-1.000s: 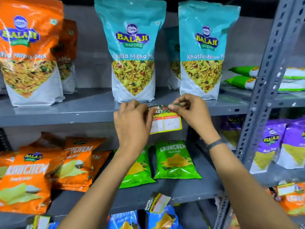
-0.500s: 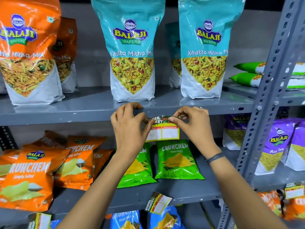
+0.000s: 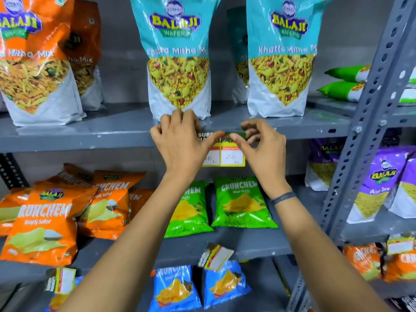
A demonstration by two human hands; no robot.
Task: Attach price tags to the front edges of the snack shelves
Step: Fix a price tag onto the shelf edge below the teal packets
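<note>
The price tag (image 3: 225,154) sits against the front edge of the upper shelf (image 3: 90,140), below the gap between the two teal snack bags (image 3: 179,57). Its dark header strip lies on the shelf lip; the yellow-bordered price panel hangs free beneath it.

The left hand (image 3: 182,145) covers the tag's left end, fingers curled over the lip onto the shelf top. The right hand (image 3: 262,145) pinches the header's right end between thumb and curled fingers. Both hands are closed on the tag.

To seat the tag well:
- Keep the header level with the lip before pressing.
- Press from one end across to the other, so no slack bunches in the middle.
- Release one hand at a time; the tag likely slips if both let go together.

A fitted tag (image 3: 216,256) on the next shelf edge below sits tilted, so check alignment.
</note>
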